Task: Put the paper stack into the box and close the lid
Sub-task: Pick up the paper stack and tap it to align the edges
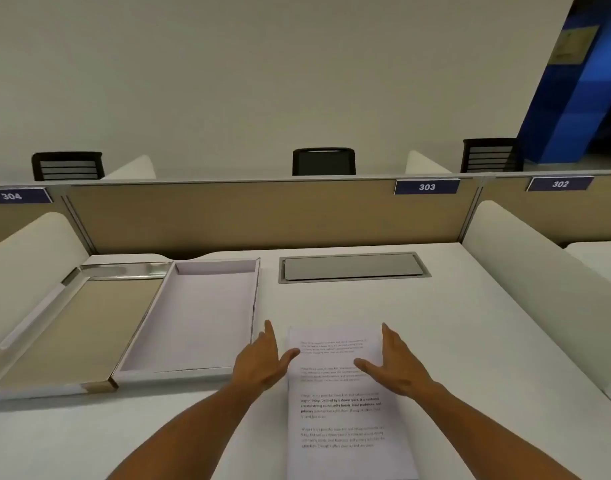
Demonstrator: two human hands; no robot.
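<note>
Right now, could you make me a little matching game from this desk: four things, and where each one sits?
Things:
1. paper stack
2. box
3. lid
4. grey cable hatch

Places:
A. far left, lying open
B. between the two hands
C. set into the desk, near the partition
D. left of the left hand, empty

Pairs: 1-B, 2-D, 3-A, 4-C

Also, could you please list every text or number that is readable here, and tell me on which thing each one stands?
"304": blue plate on the partition, far left.
"303": blue plate on the partition, above the desk.
"302": blue plate on the neighbouring partition, right.
"way of living. Defined by a slower pace. It is centered around strong community bonds, local traditions, and primary": bold lines on the top sheet of the paper stack. Its other paragraphs are too blurred to read.
Box and lid: no text visible.
</note>
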